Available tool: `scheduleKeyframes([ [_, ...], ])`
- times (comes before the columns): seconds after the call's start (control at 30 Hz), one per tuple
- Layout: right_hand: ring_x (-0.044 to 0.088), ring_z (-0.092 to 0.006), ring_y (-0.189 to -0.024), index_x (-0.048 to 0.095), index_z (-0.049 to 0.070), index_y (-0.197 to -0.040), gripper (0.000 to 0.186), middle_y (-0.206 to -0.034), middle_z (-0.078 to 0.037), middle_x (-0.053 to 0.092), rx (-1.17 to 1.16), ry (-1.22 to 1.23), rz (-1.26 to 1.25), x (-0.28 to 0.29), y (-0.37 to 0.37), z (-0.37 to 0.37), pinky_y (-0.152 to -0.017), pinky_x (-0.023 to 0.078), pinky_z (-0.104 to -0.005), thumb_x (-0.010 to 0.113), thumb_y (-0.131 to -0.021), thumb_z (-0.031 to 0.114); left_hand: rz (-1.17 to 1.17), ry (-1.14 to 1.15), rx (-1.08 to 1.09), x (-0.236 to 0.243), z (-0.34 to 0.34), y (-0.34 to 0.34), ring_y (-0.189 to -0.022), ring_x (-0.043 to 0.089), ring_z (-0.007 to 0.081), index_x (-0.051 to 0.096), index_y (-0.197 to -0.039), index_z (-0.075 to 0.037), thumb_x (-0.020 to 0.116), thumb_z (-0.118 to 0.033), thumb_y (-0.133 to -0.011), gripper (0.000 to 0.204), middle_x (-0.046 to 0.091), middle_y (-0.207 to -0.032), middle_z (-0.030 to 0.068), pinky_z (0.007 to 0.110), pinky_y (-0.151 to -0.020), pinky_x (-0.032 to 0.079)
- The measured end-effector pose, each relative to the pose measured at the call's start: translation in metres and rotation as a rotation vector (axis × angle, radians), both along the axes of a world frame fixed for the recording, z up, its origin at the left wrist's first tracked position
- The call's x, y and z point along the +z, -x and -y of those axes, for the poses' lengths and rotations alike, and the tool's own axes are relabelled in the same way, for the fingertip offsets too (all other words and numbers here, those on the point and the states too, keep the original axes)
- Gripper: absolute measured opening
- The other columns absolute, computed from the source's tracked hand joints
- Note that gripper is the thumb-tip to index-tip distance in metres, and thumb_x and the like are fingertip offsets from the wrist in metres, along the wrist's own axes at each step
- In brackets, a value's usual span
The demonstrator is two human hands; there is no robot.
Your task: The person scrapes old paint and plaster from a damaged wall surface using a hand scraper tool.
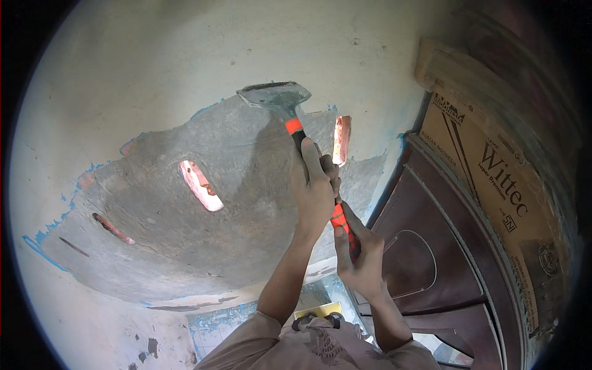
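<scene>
We grip the scraper [293, 124] with left hand [312, 185] and right hand [364, 262]. We should keep its blade [271, 94] shallow against the cream paint [277, 58], pushing evenly.

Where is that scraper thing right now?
In the head view, the scraper is near the middle, gripped by the left hand above the right hand, its blade by the upper edge of the grey patch.

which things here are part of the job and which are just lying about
In use:
- scraper, its blade at the upper edge of the grey patch
- left hand, higher on the handle
- right hand, lower down
- grey patch and pale paint around it

Apparently just standing by:
- cardboard box
- dark brown panelled furniture
</scene>
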State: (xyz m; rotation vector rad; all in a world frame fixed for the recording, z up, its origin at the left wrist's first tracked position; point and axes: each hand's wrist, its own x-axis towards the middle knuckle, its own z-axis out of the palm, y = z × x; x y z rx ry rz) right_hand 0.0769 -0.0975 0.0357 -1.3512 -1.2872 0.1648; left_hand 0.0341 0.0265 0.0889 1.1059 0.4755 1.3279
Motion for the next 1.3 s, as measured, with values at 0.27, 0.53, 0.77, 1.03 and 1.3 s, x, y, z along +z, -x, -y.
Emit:
scheduleKeyframes([
  [0.27,0.045,-0.0101,-0.046,0.058,0.0,-0.141,0.045,-0.056,-0.006,0.048,-0.014,0.015,0.056,0.0,-0.01,0.0,-0.048,0.039,-0.0292,0.062,-0.097,0.007,-0.011,0.012,0.077,0.01,0.007,-0.005,-0.037,0.031,0.0058,0.032,-0.077,-0.012,0.035,-0.044,-0.112,0.047,0.035,-0.055,-0.0034,0.026,-0.033,0.026],
  [0.53,0.052,-0.0084,-0.055,0.058,-0.001,-0.14,0.048,-0.072,-0.013,0.064,-0.001,0.089,0.004,-0.069,-0.01,0.009,-0.053,0.044,-0.0287,0.068,-0.094,0.009,-0.033,0.056,0.042,-0.07,0.016,-0.005,-0.042,0.036,0.0065,0.039,-0.102,-0.007,0.035,-0.046,-0.112,0.04,0.037,-0.062,-0.0025,0.025,-0.037,0.032],
  [0.77,0.059,-0.0135,-0.061,0.064,-0.001,-0.135,0.042,-0.085,-0.014,0.071,0.001,0.001,-0.122,-0.087,-0.014,0.001,-0.057,0.047,-0.0287,0.07,-0.094,0.008,0.045,0.024,0.041,-0.074,0.015,-0.01,-0.049,0.038,0.0067,0.041,-0.126,-0.001,0.036,-0.039,-0.113,0.04,0.04,-0.074,-0.0002,0.025,-0.042,0.037],
  [1.03,0.048,-0.0082,-0.06,0.062,0.0,-0.137,0.04,-0.081,-0.008,0.065,0.073,-0.097,-0.159,-0.088,-0.022,-0.005,-0.054,0.04,-0.0256,0.066,-0.098,0.006,0.098,0.071,-0.029,-0.067,0.018,-0.012,-0.05,0.034,0.0035,0.043,-0.131,-0.005,0.043,-0.037,-0.112,0.037,0.037,-0.072,-0.0025,0.021,-0.04,0.029],
  [1.3,0.04,-0.0014,-0.063,0.054,-0.003,-0.145,0.045,-0.072,0.005,0.052,0.087,0.007,-0.111,-0.077,-0.029,0.001,-0.054,0.032,-0.0225,0.059,-0.101,0.007,0.162,0.118,-0.041,-0.061,0.02,-0.018,-0.049,0.033,0.0029,0.045,-0.137,-0.007,0.046,-0.037,-0.111,0.039,0.035,-0.07,-0.0036,0.02,-0.039,0.025],
])
